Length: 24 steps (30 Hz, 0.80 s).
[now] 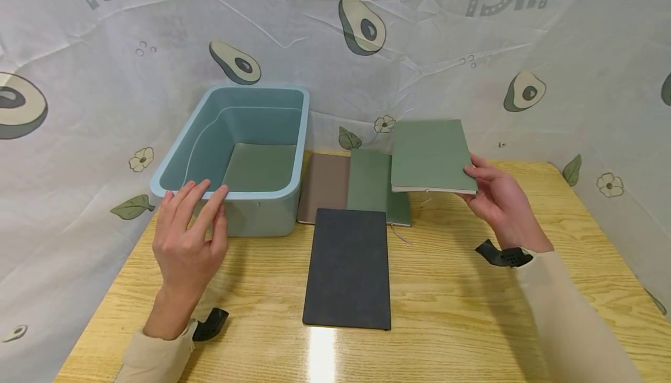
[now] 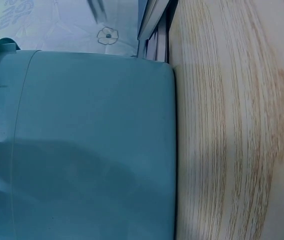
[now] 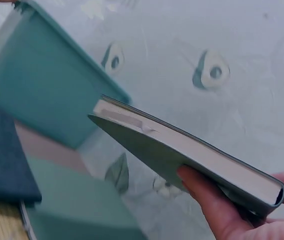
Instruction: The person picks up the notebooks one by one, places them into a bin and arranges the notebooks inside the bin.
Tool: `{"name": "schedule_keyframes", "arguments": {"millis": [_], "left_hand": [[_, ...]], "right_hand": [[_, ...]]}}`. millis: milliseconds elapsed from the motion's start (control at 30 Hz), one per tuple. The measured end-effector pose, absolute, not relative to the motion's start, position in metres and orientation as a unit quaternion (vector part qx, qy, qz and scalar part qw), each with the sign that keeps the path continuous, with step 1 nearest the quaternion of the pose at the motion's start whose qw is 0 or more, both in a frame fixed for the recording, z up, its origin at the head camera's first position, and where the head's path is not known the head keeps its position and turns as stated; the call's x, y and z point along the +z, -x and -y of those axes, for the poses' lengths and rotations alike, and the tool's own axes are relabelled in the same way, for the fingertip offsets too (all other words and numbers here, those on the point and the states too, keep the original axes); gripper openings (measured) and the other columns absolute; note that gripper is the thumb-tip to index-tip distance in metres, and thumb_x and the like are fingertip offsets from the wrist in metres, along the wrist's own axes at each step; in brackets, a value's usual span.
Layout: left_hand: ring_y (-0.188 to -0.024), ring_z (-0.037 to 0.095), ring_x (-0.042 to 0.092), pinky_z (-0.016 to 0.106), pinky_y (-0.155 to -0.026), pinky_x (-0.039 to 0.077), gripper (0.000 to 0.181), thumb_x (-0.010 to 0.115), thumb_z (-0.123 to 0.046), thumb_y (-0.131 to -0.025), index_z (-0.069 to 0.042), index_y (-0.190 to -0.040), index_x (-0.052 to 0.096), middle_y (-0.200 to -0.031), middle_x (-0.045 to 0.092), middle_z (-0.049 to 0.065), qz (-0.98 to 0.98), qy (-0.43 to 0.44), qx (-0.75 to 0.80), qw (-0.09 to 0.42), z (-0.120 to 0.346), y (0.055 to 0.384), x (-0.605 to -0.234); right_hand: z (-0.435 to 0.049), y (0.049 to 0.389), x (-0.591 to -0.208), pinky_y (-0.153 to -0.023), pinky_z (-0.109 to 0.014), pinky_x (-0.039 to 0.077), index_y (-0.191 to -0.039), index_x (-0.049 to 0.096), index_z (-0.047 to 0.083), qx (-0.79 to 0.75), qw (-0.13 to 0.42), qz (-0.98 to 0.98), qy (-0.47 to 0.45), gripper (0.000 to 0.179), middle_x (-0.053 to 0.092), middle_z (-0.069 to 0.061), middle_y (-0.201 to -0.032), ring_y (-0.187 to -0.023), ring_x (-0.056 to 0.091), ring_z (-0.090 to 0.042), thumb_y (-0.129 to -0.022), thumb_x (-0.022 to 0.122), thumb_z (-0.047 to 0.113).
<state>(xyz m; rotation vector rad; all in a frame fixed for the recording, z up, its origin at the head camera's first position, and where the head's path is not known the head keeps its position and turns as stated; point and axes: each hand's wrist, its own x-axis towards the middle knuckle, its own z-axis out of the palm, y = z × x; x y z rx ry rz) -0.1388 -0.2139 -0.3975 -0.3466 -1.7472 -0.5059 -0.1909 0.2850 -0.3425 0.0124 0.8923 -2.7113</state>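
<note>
While the right hand (image 1: 499, 201) holds it, the green book (image 1: 432, 156): up in the air, right of the blue bin (image 1: 267, 220) and over the back of the wooden table (image 1: 445, 313).
Its look: plain dull green cover, pale pages, a thin ribbon by the page edges; the cover lifts a little away from the pages at one end.
Right hand: thumb on one side of the book, fingers on the other, pinching its right edge.
Left hand (image 1: 189, 243): fingers spread and mostly straight at the bin's near rim, with nothing in its grip.
Books on the table: three; one brown book (image 1: 324, 185), one flat green book (image 1: 368, 176), one black book (image 1: 348, 269) in front.
Bin: one, just left of the brown book.
Black wrist straps (image 1: 516, 256): two, one on each arm.
Covered up: the black book hides near parts of the brown and flat green ones.
Hard to tell: whether the green patch (image 1: 262, 167) inside the bin is its floor or another book.
Cut off: both sleeves (image 1: 571, 313), at the bottom edge of the head view.
</note>
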Motion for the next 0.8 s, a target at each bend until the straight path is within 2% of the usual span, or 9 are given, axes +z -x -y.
{"name": "schedule_keyframes", "arguments": {"millis": [267,500,800], "left_hand": [[-0.117,0.043,0.071,0.055,-0.117,0.048,0.023,0.07,-0.007,-0.094,-0.007,-0.113,0.083,-0.117,0.079,0.022,0.751,0.149,-0.22,0.604,0.213,0.139,-0.397],[-0.117,0.044,0.071,0.056,-0.116,0.048,0.023,0.07,-0.007,-0.095,-0.008,-0.113,0.083,-0.117,0.079,0.022,0.756,0.147,-0.22,0.599,0.214,0.138,-0.398],[-0.118,0.043,0.071,0.055,-0.117,0.047,0.023,0.07,-0.006,-0.094,-0.008,-0.113,0.083,-0.118,0.079,0.021,0.754,0.147,-0.223,0.6,0.214,0.138,-0.397]], "right_hand": [[-0.263,0.191,-0.319,-0.098,-0.045,0.062,-0.172,0.013,0.021,-0.944,0.119,-0.306,0.018,0.076,0.052,-0.008,-0.153,-0.128,0.068,-0.027,-0.108,0.041,-0.009],[-0.248,0.19,-0.309,-0.101,-0.046,0.06,-0.171,0.019,0.02,-0.948,0.102,-0.303,0.005,0.073,0.043,-0.005,-0.162,-0.143,0.058,-0.025,-0.108,0.044,-0.007],[-0.236,0.191,-0.288,-0.097,-0.05,0.062,-0.169,0.028,0.017,-0.959,0.099,-0.267,0.018,0.069,0.045,-0.006,-0.163,-0.139,0.062,-0.029,-0.107,0.042,-0.01]]}}
